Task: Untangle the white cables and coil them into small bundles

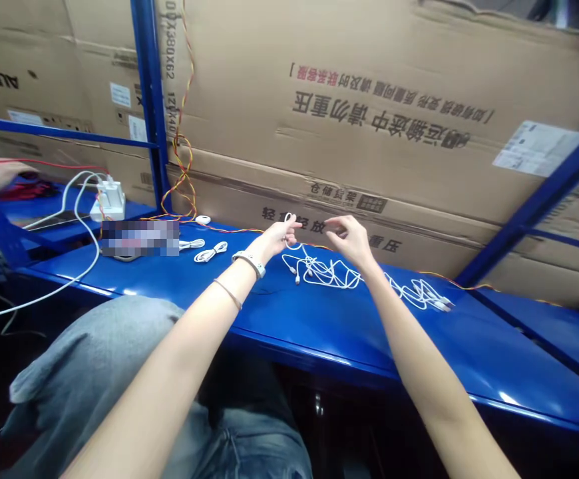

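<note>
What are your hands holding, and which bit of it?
The left hand pinches a white cable in its fingers, at a small loop of the cable. The right hand seems to hold nothing.

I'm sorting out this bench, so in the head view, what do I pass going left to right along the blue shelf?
White plug charger → coiled white cables → left hand pinching a white cable loop → right hand → tangle of white cables
</note>
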The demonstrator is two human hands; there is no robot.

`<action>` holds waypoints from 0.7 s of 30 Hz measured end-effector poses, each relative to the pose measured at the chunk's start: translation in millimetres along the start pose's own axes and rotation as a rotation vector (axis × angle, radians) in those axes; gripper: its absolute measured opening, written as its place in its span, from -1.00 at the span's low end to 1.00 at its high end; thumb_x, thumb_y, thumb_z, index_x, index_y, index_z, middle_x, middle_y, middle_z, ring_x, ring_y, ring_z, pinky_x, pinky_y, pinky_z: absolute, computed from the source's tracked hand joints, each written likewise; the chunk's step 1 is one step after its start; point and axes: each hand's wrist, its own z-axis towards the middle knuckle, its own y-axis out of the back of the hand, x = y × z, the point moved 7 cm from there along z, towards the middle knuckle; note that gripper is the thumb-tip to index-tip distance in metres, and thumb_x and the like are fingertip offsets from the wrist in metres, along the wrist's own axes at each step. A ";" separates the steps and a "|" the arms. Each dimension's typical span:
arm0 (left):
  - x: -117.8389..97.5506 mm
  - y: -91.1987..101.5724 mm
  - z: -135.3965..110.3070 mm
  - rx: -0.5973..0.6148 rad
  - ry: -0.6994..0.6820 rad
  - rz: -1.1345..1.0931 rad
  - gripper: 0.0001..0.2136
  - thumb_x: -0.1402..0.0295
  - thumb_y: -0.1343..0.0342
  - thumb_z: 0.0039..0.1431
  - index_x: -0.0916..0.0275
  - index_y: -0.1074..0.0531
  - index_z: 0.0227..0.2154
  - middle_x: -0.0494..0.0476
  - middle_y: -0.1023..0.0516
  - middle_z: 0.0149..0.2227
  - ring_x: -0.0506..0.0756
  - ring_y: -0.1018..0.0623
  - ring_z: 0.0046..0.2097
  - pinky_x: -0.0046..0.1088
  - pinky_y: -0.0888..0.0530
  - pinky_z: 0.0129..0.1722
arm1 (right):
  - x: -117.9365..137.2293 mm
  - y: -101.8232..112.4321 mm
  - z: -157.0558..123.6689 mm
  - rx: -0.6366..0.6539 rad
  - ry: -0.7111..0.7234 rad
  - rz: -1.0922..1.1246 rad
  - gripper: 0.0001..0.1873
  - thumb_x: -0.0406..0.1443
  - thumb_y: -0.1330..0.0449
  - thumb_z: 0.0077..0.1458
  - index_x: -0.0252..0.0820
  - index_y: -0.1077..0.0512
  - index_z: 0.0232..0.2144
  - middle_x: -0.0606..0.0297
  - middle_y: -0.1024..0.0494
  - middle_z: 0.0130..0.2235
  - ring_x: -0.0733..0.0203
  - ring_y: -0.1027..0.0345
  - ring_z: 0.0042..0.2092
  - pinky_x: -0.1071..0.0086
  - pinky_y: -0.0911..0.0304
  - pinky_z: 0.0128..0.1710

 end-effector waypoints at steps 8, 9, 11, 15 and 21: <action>-23.6 6.8 -1.9 -0.144 -0.160 0.318 -0.73 0.68 -0.30 -0.14 0.35 -0.39 -0.36 -0.10 -0.30 -0.64 -0.16 -0.23 -0.64 -0.60 -0.08 -0.63 | -87.4 -31.7 -26.2 0.672 -0.267 -0.211 -0.84 -0.29 -0.27 -0.02 -0.21 -0.58 -0.34 0.19 -0.61 -0.27 0.16 -0.47 -0.24 0.41 -0.32 -0.25; -27.1 6.4 -2.1 -0.145 -0.177 0.308 -0.73 0.70 -0.28 -0.14 0.35 -0.39 -0.37 -0.10 -0.29 -0.64 -0.17 -0.23 -0.64 -0.60 -0.07 -0.63 | -89.0 -33.6 -27.8 0.671 -0.272 -0.226 -0.87 -0.32 -0.28 -0.04 -0.21 -0.58 -0.37 0.20 -0.61 -0.29 0.16 -0.47 -0.25 0.40 -0.32 -0.25; -33.6 5.2 -2.1 -0.135 -0.206 0.264 -0.76 0.69 -0.25 -0.12 0.34 -0.38 -0.40 -0.11 -0.27 -0.65 -0.18 -0.19 -0.65 -0.61 -0.05 -0.63 | -90.4 -36.8 -30.7 0.672 -0.283 -0.243 -0.89 -0.33 -0.28 -0.06 -0.21 -0.57 -0.40 0.21 -0.61 -0.30 0.16 -0.47 -0.27 0.40 -0.31 -0.28; -36.4 3.7 -2.9 -0.103 -0.199 0.243 -0.85 0.57 -0.24 0.00 0.31 -0.35 -0.46 -0.16 -0.14 -0.67 -0.18 -0.08 -0.66 -0.60 0.02 -0.64 | -92.5 -30.8 -30.0 0.598 -0.331 -0.190 -0.97 -0.37 -0.29 -0.11 -0.23 -0.55 -0.51 0.24 -0.58 -0.44 0.18 -0.45 -0.36 0.41 -0.29 -0.34; -5.0 9.2 -15.9 -0.164 -0.051 0.671 -0.66 0.12 -0.36 -0.14 0.24 -0.37 -0.53 -0.05 -0.28 -0.62 -0.04 -0.28 -0.55 -0.51 -0.17 -0.52 | -74.2 5.3 -9.3 0.237 -0.375 0.195 -0.71 -0.14 -0.23 -0.03 -0.29 -0.51 -0.43 0.33 -0.40 -0.64 0.34 -0.25 -0.59 0.46 -0.20 -0.54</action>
